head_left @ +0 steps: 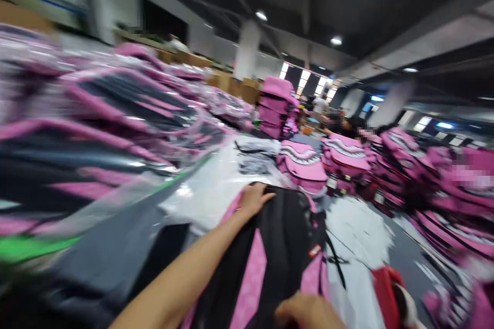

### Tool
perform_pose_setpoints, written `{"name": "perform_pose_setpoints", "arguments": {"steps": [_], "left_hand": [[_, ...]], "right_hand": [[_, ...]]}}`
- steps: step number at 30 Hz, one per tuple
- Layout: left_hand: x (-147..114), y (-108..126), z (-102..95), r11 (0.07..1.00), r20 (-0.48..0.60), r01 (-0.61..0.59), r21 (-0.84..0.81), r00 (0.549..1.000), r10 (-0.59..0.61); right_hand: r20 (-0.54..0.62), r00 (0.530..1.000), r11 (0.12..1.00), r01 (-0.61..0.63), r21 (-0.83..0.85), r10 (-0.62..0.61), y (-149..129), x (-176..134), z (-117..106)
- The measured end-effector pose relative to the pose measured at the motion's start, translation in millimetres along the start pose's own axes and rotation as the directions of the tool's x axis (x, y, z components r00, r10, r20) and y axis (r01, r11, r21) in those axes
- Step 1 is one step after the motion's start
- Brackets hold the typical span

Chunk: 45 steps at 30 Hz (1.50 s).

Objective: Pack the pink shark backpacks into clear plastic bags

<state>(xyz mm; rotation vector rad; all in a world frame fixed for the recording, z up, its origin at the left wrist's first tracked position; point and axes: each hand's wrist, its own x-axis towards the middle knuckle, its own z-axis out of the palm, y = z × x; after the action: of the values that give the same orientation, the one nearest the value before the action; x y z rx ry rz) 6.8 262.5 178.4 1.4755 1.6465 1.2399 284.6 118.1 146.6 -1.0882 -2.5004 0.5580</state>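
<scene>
A black backpack with pink panels lies in front of me, its black face up. At its far end, my left hand is closed over the top edge, thumb on the near side and the other fingers partly hidden. My right hand is at the near right part of the same backpack, cut off by the bottom of the view. Its fingers look curled on the dark fabric, though blurred. A small red tag shows on the bag's right side.
Plastic-wrapped pink and black backpacks are heaped at left. Clear plastic bags lie beyond my left hand. Pink backpacks stand ahead, with more stacked at right. White sheets and a red item lie at right.
</scene>
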Motion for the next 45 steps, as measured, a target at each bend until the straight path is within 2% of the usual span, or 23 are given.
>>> {"name": "perform_pose_setpoints", "arguments": {"steps": [2, 3, 5, 7, 8, 9, 12, 15, 17, 19, 21, 22, 26, 28, 31, 32, 34, 36, 38, 40, 42, 44, 45], "left_hand": [[8.5, -15.5, 7.1, 0.993, -0.021, -0.036, 0.114, 0.999, 0.039], [12.8, -20.6, 7.5, 0.985, -0.027, -0.064, 0.159, 0.997, 0.069], [17.8, -24.0, 5.6, 0.967, -0.051, -0.114, 0.229, 0.99, 0.129], [15.9, -18.9, 6.4, 0.935, -0.057, -0.204, 0.289, 0.972, 0.23], [12.9, -14.2, 10.1, 0.912, -0.028, -0.272, 0.307, 0.955, 0.295], [9.3, -8.8, 16.7, 0.883, 0.027, -0.351, 0.312, 0.932, 0.361], [-0.2, 6.9, 51.5, 0.806, 0.286, -0.55, 0.219, 0.826, 0.486], [-4.6, 16.1, 91.2, 0.808, 0.442, -0.58, 0.103, 0.754, 0.485], [-6.8, 17.7, 110.1, 0.819, 0.47, -0.571, 0.046, 0.736, 0.487], [-9.5, 16.1, 121.3, 0.826, 0.47, -0.564, -0.004, 0.728, 0.499], [-11.0, 12.6, 127.0, 0.831, 0.467, -0.555, -0.047, 0.723, 0.51], [-10.7, 10.9, 128.7, 0.834, 0.466, -0.548, -0.065, 0.722, 0.511], [-7.7, 10.8, 129.0, 0.845, 0.463, -0.521, -0.124, 0.722, 0.514], [-14.2, 15.8, 121.2, 0.843, 0.453, -0.518, -0.147, 0.722, 0.523], [-42.4, 29.2, 96.6, 0.832, 0.377, -0.537, -0.136, 0.749, 0.545], [-54.3, 35.3, 87.1, 0.818, 0.314, -0.561, -0.125, 0.76, 0.569], [-73.9, 50.5, 71.6, 0.76, 0.218, -0.635, -0.136, 0.729, 0.648], [-81.4, 67.2, 64.0, 0.704, 0.233, -0.683, -0.197, 0.665, 0.71], [-77.1, 79.8, 62.6, 0.71, 0.313, -0.659, -0.247, 0.639, 0.702], [-70.3, 83.1, 62.6, 0.761, 0.327, -0.608, -0.226, 0.688, 0.647], [-72.6, 75.5, 61.9, 0.809, 0.282, -0.559, -0.183, 0.758, 0.588], [-90.4, 57.7, 62.2, 0.851, 0.269, -0.498, -0.166, 0.807, 0.525], [-104.8, 45.5, 63.2, 0.884, 0.292, -0.424, -0.195, 0.836, 0.465]], "right_hand": [[-0.11, 0.978, 0.984, -0.176, 0.011, 0.177, 12.6, 1.1, -29.0], [-0.193, 0.941, 0.96, -0.279, 0.018, 0.277, 23.6, 7.2, -44.1], [-0.355, 0.807, 0.86, -0.511, -0.017, 0.472, 52.1, 25.8, -70.1], [-0.374, 0.668, 0.73, -0.682, 0.039, 0.644, 81.5, 49.9, -83.7], [-0.349, 0.628, 0.688, -0.722, 0.072, 0.696, 93.3, 63.5, -85.4], [-0.317, 0.613, 0.669, -0.736, 0.102, 0.723, 102.1, 77.4, -84.5], [-0.326, 0.641, 0.703, -0.7, 0.124, 0.695, 106.5, 114.3, -77.6], [-0.466, 0.67, 0.79, -0.604, 0.111, 0.578, 85.0, 130.2, -78.2], [-0.543, 0.731, 0.893, -0.441, 0.086, 0.413, 64.0, 126.7, -79.3], [-0.559, 0.795, 0.966, -0.254, 0.046, 0.236, 42.1, 115.8, -74.1], [-0.551, 0.826, 0.991, -0.13, 0.019, 0.119, 20.7, 102.1, -61.9], [-0.559, 0.825, 0.996, -0.092, 0.016, 0.085, 10.5, 95.3, -54.8], [-0.677, 0.734, 0.998, -0.008, 0.068, 0.052, -22.1, 70.2, -43.2], [-0.701, 0.703, 0.99, -0.031, 0.141, 0.122, -28.6, 58.2, -54.9], [-0.675, 0.693, 0.962, -0.108, 0.25, 0.253, -25.8, 42.8, -84.1], [-0.658, 0.7, 0.955, -0.123, 0.272, 0.277, -23.7, 39.7, -93.1], [-0.595, 0.752, 0.946, -0.114, 0.304, 0.282, -21.9, 38.7, -106.1], [-0.513, 0.823, 0.941, -0.072, 0.332, 0.244, -25.2, 43.6, -114.1], [-0.437, 0.876, 0.931, -0.037, 0.364, 0.206, -31.5, 50.6, -121.4], [-0.384, 0.904, 0.915, -0.019, 0.404, 0.188, -35.3, 55.6, -130.8], [-0.328, 0.929, 0.897, -0.008, 0.442, 0.17, -31.9, 59.0, -139.6], [-0.275, 0.952, 0.907, -0.004, 0.421, 0.132, -20.4, 65.7, -142.1], [-0.262, 0.959, 0.93, -0.007, 0.369, 0.111, -12.2, 72.1, -139.6]]}}
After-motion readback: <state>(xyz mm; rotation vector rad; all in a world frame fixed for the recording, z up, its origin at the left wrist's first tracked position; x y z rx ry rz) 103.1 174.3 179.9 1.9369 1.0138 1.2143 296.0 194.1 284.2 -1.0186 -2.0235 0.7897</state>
